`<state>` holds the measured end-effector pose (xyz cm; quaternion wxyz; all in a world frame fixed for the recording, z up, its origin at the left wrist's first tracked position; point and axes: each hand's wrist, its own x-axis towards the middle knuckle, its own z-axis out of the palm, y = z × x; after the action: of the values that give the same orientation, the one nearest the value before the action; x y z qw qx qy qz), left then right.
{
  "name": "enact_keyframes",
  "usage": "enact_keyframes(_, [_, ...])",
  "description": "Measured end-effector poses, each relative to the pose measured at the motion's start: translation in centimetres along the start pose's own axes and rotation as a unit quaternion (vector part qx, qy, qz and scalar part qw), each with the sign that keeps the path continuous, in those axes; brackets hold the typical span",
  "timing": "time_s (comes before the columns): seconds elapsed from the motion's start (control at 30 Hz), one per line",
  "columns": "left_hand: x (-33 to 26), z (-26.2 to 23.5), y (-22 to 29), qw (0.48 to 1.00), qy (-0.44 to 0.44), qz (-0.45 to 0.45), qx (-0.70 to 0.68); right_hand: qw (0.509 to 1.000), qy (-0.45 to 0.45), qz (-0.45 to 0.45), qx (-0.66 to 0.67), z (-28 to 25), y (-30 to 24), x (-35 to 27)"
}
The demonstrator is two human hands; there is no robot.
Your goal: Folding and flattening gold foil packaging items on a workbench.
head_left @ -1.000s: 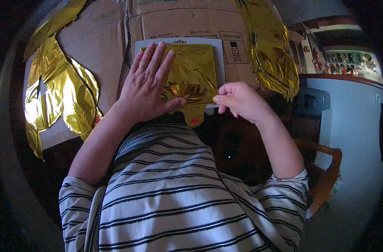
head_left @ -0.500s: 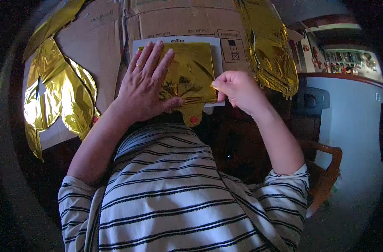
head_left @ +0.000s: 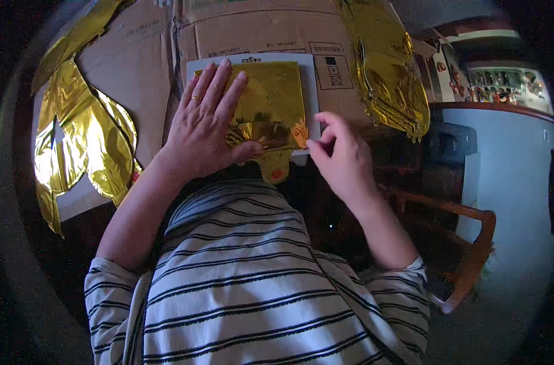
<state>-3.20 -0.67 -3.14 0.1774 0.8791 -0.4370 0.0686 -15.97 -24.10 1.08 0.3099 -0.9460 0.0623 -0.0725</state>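
Observation:
A folded gold foil balloon (head_left: 271, 97) lies on a white card (head_left: 310, 91), its short tab with a red spot (head_left: 277, 173) sticking out toward me. My left hand (head_left: 207, 121) presses flat on the foil's left part, fingers spread, a ring on one finger. Beside the foil's lower right corner is my right hand (head_left: 344, 161). Its thumb and forefinger are parted, with nothing visible between them; the thumb tip is close to the foil edge, and I cannot tell whether it touches. The foil looks smooth on top and creased near the lower edge.
Brown cardboard (head_left: 252, 30) lies under the card. Flat gold foil pieces lie left (head_left: 85, 131) and right (head_left: 389, 73), both overhanging the cardboard. A wooden chair (head_left: 471, 255) stands at my right, before a pale blue half wall (head_left: 514, 182).
My right thumb and forefinger have let go of the foil's right edge and parted. The foil lies flatter and smoother. My left hand stays pressed in place.

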Motion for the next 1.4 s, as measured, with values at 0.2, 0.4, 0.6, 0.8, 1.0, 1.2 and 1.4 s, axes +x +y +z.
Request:
enact_keyframes(0.2, [0.2,-0.4,0.3,1.000,-0.021,-0.013,0.005,0.952,0.030,-0.228,-0.204,1.4,-1.5,-2.0])
enact_keyframes(0.4, [0.2,-0.4,0.2,1.000,-0.012,0.000,0.006,0.947,-0.011,-0.206,-0.248,3.3,-0.5,-4.3])
enact_keyframes(0.6, [0.6,-1.2,0.6,0.999,-0.030,-0.008,0.031,0.949,0.004,-0.190,-0.253,3.3,-0.6,-4.5])
enact_keyframes(0.8, [3.8,-1.8,2.8,0.980,0.063,0.182,-0.050,0.949,-0.006,-0.193,-0.251,3.3,-0.6,-4.3])
enact_keyframes(1.0, [7.0,1.4,1.4,0.977,0.017,0.188,-0.100,0.951,-0.014,-0.200,-0.234,3.1,-0.2,-4.1])
enact_keyframes(1.2, [6.9,2.1,0.9,0.974,0.043,0.186,-0.118,0.958,-0.001,-0.205,-0.200,3.1,0.6,-4.1])
enact_keyframes(1.4, [7.0,1.8,1.2,0.972,0.021,0.165,-0.164,0.965,0.036,-0.208,-0.153,3.0,1.3,-4.8])
